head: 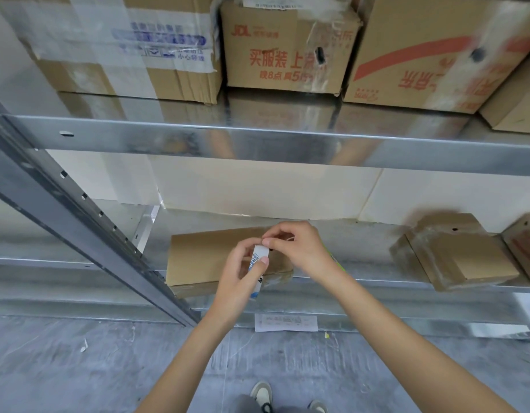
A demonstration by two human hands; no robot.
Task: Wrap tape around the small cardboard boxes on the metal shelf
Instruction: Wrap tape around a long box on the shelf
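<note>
- A flat cardboard box [210,254] lies at the front edge of the lower metal shelf [362,286], toward its left end beside the slotted upright post [78,210]; it looks light and stiff, with thin walls that would dent under a hard squeeze, so it is best steadied by its edges and corners.
- Above its right end, a roll of tape [259,271] with a white, blue-printed core is held on edge; the film itself is probably thin, sticky and prone to folding on itself, so the free end is the place to pinch.
- The left hand [242,272] curls around the roll, thumb and fingers closed on its sides, wrist bent upward from the forearm.
- The right hand [299,248] arches over the roll's top, fingertips pinched together there; whether they actually hold the tape's end cannot be told.
- Two more small boxes [454,251] sit toward the right end of the shelf, well apart.
- Large cartons [287,46] fill the shelf above.
</note>
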